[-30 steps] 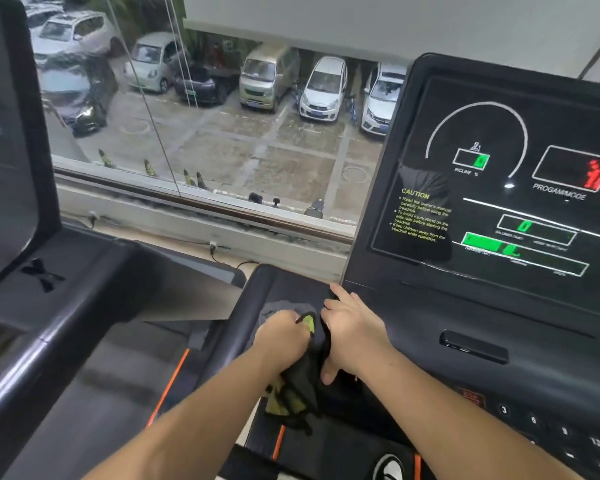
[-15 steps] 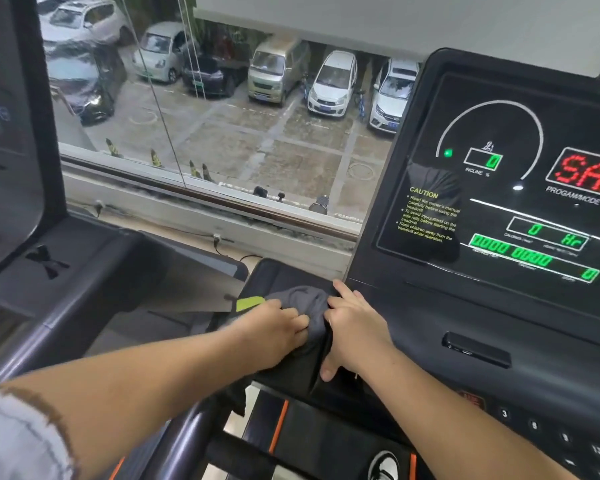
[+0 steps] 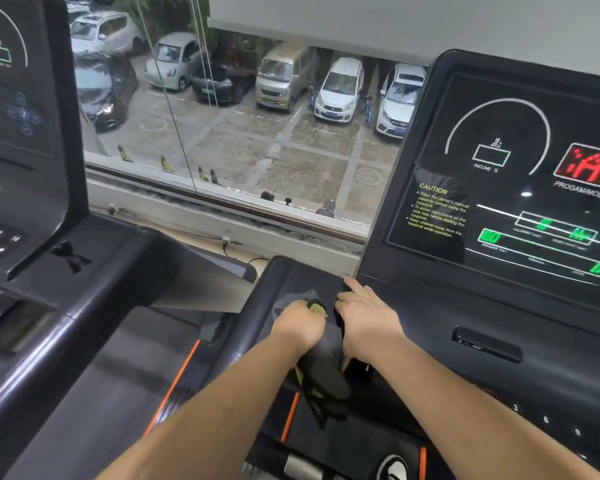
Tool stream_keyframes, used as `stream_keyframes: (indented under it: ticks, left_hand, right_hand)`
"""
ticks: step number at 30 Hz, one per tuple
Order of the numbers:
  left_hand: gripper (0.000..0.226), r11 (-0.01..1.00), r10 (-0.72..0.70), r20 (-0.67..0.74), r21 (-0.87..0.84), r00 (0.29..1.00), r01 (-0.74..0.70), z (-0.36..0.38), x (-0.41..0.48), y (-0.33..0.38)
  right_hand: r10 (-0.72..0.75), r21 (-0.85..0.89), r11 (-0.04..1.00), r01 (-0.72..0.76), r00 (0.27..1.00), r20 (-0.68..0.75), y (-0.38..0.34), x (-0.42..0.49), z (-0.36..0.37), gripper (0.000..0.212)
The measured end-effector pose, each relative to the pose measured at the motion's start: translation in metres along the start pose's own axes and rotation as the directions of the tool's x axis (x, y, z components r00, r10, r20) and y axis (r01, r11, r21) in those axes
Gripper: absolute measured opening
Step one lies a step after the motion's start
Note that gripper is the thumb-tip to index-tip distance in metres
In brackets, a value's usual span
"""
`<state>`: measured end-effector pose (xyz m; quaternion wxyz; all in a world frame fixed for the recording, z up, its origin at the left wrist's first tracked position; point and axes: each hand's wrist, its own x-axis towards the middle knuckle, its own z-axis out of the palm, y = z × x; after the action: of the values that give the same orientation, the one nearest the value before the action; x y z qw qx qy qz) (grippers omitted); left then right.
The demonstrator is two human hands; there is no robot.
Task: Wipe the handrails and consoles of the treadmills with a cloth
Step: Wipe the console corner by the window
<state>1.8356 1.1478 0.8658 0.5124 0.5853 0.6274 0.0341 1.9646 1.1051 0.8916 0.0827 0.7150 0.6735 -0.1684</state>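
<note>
Gym by a window (image 3: 257,161) over a car park, treadmills side by side. Left hand (image 3: 298,327) was fisted on the grey-green cloth (image 3: 323,368), pressing it onto the handrail (image 3: 291,275) at the lower-left corner of the console (image 3: 499,209). Right hand (image 3: 368,320) lay just beside it on the rail, fingers loosely straight, gripping nothing. Judged early: this rail in progress, while the console face, keypad (image 3: 548,420) and neighbouring treadmill (image 3: 21,140) probably remained.
</note>
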Motion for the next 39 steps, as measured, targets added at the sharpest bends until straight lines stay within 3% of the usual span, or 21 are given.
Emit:
stream_keyframes:
  ticks: [2,3,5,7,9,10,11,13,14,16,18,21,23,26,28,30,32,34,35,37,39]
  left_hand:
    - [0.052,0.961,0.090,0.101,0.252,0.991,-0.113,-0.006,0.000,0.000]
    - [0.058,0.892,0.127,0.187,0.407,0.974,-0.194,-0.012,0.000,0.001]
    - [0.059,0.579,0.167,0.332,0.729,0.929,-0.364,-0.023,-0.001,0.003]
    - [0.050,0.204,0.270,0.426,0.851,0.863,-0.484,-0.031,0.001,-0.001]
    - [0.044,0.004,0.424,0.499,0.833,0.756,-0.553,-0.037,0.004,-0.006]
    - [0.043,-0.049,0.475,0.528,0.815,0.704,-0.578,-0.039,0.007,-0.009]
    - [0.043,-0.057,0.500,0.535,0.805,0.681,-0.591,-0.039,0.010,-0.012]
    - [0.041,0.043,0.489,0.484,0.818,0.726,-0.574,-0.033,0.010,-0.010]
    - [0.042,0.143,0.456,0.431,0.828,0.778,-0.542,-0.027,0.010,-0.008]
    - [0.042,0.460,0.349,0.306,0.767,0.886,-0.447,-0.021,0.006,0.001]
    - [0.041,0.760,0.221,0.236,0.566,0.946,-0.319,-0.022,0.004,0.006]
    - [0.026,0.982,0.108,0.180,0.132,0.978,-0.133,-0.028,0.001,0.003]
    - [0.013,0.988,0.021,0.178,-0.156,0.984,0.007,-0.032,-0.011,-0.005]
    - [0.009,0.844,-0.145,0.109,-0.504,0.983,0.181,-0.057,-0.028,-0.025]
    - [0.007,0.715,-0.192,-0.007,-0.686,0.981,0.135,-0.086,-0.035,-0.036]
    - [0.011,0.659,-0.156,-0.154,-0.752,0.976,-0.014,-0.109,-0.036,-0.035]
    - [0.011,0.780,-0.005,-0.371,-0.583,0.929,-0.229,-0.114,-0.030,-0.026]
    - [0.010,0.891,0.251,-0.529,-0.200,0.811,-0.407,-0.095,-0.029,-0.021]
    - [0.017,0.867,0.427,-0.516,-0.001,0.743,-0.499,-0.077,-0.027,-0.025]
    - [0.022,0.700,0.710,-0.253,0.354,0.657,-0.620,-0.036,-0.020,-0.042]
    - [0.028,0.459,0.800,-0.001,0.644,0.599,-0.612,-0.003,-0.008,-0.065]
  right_hand:
    - [-0.016,-0.048,0.999,0.017,0.999,0.028,-0.001,0.000,0.001,0.079]
    - [-0.020,-0.066,0.998,0.023,0.998,0.051,-0.001,0.000,0.000,0.091]
    - [-0.013,-0.071,0.997,0.020,0.996,0.086,-0.001,0.000,-0.002,0.104]
    - [0.008,-0.052,0.999,-0.003,0.995,0.100,-0.002,0.003,-0.001,0.109]
    - [0.035,-0.040,0.999,-0.031,0.992,0.119,-0.002,0.006,0.001,0.114]
    - [0.044,-0.047,0.998,-0.038,0.990,0.134,-0.003,0.006,0.001,0.115]
    - [0.044,-0.060,0.998,-0.035,0.988,0.148,-0.003,0.007,0.000,0.115]
    - [0.034,-0.079,0.997,-0.021,0.986,0.162,-0.002,0.008,-0.001,0.113]
    - [0.034,-0.076,0.997,-0.022,0.986,0.164,-0.002,0.009,-0.001,0.112]
    - [0.046,-0.061,0.997,-0.036,0.985,0.165,-0.002,0.008,-0.001,0.112]
    - [0.027,-0.073,0.997,-0.016,0.986,0.163,-0.002,0.006,-0.003,0.109]
    - [0.015,-0.096,0.995,0.000,0.989,0.149,-0.004,0.002,-0.006,0.103]
    - [0.010,-0.114,0.993,0.005,0.991,0.135,-0.004,0.000,-0.007,0.103]
    - [0.016,-0.124,0.992,-0.005,0.996,0.091,-0.002,-0.005,-0.008,0.117]
    - [0.021,-0.169,0.985,-0.011,0.998,0.054,-0.001,-0.009,-0.009,0.128]
    - [0.025,-0.244,0.970,-0.015,0.999,0.036,0.001,-0.011,-0.011,0.135]
    - [0.021,-0.300,0.954,-0.011,0.999,0.032,0.001,-0.011,-0.012,0.138]
    - [0.011,-0.305,0.952,-0.001,0.999,0.031,0.001,-0.011,-0.013,0.139]
    - [0.006,-0.292,0.956,0.002,1.000,0.028,0.001,-0.010,-0.013,0.140]
    - [-0.002,-0.274,0.962,0.007,1.000,0.018,0.003,-0.008,-0.012,0.141]
    - [-0.015,-0.263,0.965,0.015,1.000,0.003,0.004,-0.007,-0.010,0.144]
